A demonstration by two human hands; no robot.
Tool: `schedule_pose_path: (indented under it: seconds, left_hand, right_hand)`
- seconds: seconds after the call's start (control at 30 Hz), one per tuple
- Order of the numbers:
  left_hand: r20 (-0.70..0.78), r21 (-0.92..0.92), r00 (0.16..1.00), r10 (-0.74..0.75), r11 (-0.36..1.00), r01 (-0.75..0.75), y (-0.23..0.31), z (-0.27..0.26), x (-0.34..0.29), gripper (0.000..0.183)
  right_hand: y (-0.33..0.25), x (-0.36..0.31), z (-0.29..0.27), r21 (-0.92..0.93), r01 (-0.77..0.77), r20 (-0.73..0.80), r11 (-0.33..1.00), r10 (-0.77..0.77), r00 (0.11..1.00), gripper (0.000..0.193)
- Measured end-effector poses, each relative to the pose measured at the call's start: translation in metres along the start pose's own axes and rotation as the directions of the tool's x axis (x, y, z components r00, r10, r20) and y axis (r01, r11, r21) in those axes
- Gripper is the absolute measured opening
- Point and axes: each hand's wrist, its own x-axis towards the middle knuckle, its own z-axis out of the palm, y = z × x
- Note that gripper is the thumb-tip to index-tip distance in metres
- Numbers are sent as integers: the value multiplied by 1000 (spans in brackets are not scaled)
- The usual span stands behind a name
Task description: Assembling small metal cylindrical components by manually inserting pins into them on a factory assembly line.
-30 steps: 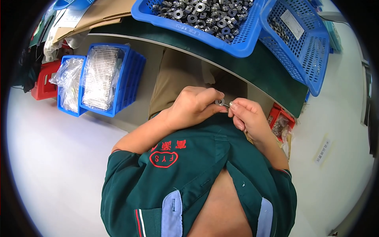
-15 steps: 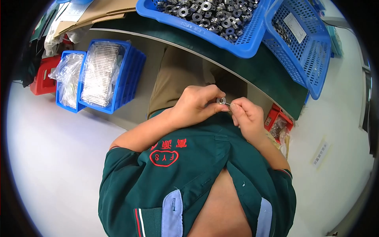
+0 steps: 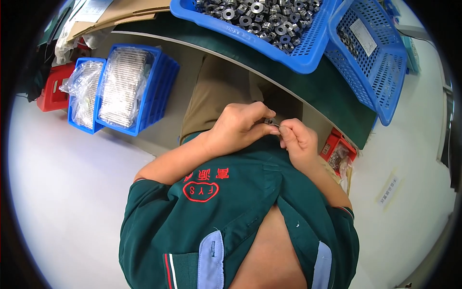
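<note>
Above my lap, my left hand (image 3: 240, 126) pinches a small metal ring (image 3: 268, 121) between thumb and forefinger. The ring is turned partly edge-on, and the fingers cover much of it. My right hand (image 3: 299, 138) is closed close beside it, with its fingertips on a thin metal rod (image 3: 276, 125) that points at the ring. Whether the rod's tip sits inside the ring's side, I cannot tell. Beyond my hands, a blue basket (image 3: 250, 38) on the table holds many similar metal rings (image 3: 258, 19).
A second blue basket (image 3: 385, 79) leans at the right end of the green table (image 3: 332, 91). Below it stands a red bin (image 3: 332, 144) with small parts. Blue crates (image 3: 156, 91) of plastic-wrapped metal pieces and a red stool (image 3: 53, 89) are at left. Cardboard (image 3: 120, 14) lies at the back left.
The metal ring has turned in my left fingers from face-up to more edge-on. My right hand has shifted very slightly left, still at the rod.
</note>
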Motion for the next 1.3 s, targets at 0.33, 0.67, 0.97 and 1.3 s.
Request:
schedule_pose_path:
  seconds: [0.33, 0.67, 0.97, 1.3]
  left_hand:
    - [188, -371, 917, -352, 839, 398, 5, -11, -4, 36]
    - [239, -658, 851, -467, 567, 496, 11, -26, -6, 17]
    - [115, -683, 917, -382, 639, 352, 8, -31, -11, 16]
    - [13, -634, 915, -403, 704, 320, 19, -36, -14, 20]
  right_hand:
    - [-8, 15, 3, -331, 348, -116, 877, -404, 908, 8]
    - [-29, 27, -1, -489, 522, 12, 698, -594, 804, 10]
    - [-51, 22, -9, -367, 437, -31, 822, -480, 877, 6]
    - [-52, 43, 5, -443, 565, 79, 696, -597, 798, 12]
